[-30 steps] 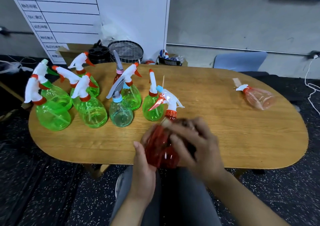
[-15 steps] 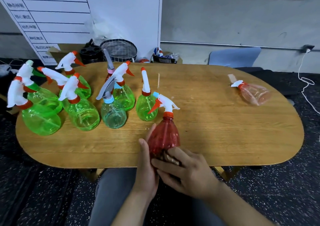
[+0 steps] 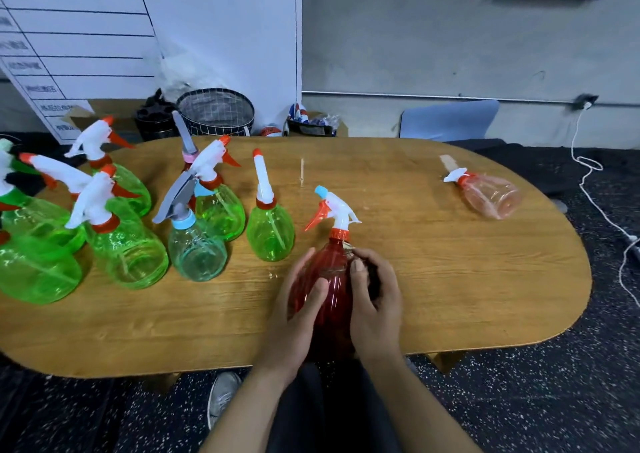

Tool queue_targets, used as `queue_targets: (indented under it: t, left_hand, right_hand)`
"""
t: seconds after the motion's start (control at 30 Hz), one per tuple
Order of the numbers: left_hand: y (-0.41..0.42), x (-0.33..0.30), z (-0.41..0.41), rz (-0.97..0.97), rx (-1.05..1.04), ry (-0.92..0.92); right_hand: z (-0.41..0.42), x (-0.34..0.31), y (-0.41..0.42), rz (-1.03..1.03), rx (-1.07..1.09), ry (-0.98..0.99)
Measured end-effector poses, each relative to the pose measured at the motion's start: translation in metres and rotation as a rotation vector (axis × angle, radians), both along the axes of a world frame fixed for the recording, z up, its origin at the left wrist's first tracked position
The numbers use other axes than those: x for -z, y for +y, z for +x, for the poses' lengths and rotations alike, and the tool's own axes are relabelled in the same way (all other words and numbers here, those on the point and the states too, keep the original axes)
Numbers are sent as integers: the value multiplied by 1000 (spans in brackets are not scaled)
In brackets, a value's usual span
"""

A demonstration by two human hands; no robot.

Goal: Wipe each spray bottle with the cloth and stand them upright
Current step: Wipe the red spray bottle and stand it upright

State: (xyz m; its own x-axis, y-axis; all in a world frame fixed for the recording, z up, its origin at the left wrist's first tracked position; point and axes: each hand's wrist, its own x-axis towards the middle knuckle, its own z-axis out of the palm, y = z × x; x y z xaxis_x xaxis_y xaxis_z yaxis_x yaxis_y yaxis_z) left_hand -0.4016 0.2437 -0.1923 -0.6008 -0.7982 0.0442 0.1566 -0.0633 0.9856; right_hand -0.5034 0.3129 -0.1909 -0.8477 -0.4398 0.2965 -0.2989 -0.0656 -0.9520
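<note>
- The fingers [image 3: 313,293] of the left hand [image 3: 294,317] curl round the left flank of the red spray bottle [image 3: 329,279], thumb across its front; the fingers of the right hand [image 3: 375,300] wrap its right flank and press a dark cloth [image 3: 372,279] against it.
- The bottle stands upright at the near edge of the counter [image 3: 433,262], its white trigger head [image 3: 334,210] rising just beyond the fingertips, orange nozzle pointing left.
- The cloth is mostly hidden under the right hand; only a dark patch shows, and its shape cannot be made out. The bottle's base is covered by the wrists, so whether it touches the counter cannot be told.
- Left of the fingers stand the upright bottles: a small green bottle [image 3: 270,230] nearest, then a pale teal bottle [image 3: 195,251], then several green ones [image 3: 128,251], the farthest cut off by the frame edge.
- Far to the right of the fingers, well apart, a pale pink bottle [image 3: 491,194] lies on its side.
- Beyond the counter sit a mesh basket [image 3: 216,111], a whiteboard [image 3: 138,36] and a blue chair [image 3: 450,120]; a white cable [image 3: 588,168] hangs at right.
- Against half a second ago, the right hand has climbed from the bottle's base to its shoulder, and the left thumb now lies across the front.
</note>
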Motion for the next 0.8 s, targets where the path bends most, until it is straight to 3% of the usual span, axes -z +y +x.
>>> queue_targets:
  t: [0.13,0.23,0.3,0.43,0.5,0.6,0.8]
  left_hand:
    - [2,10,2,-130,-63,-56]
    - [3,12,2,-152,5,-36]
    - [3,11,2,-108,24,-18]
    - [1,10,-1,-28,-63,-4]
    - [0,8,-1,8,-73,-4]
    - [0,9,-1,2,-70,-16]
    - [-4,14,1,18,-68,1]
  right_hand:
    - [-3,-8,-1,121,-69,192]
    - [-10,-15,-7,186,-112,297]
    - [-16,-13,-14,177,-121,210]
    - [-25,-2,-26,210,-77,-142]
    - [-26,-1,-27,188,-41,-156]
    - [-22,-14,-26,76,-61,-72]
    - [-17,-22,-16,266,-230,289]
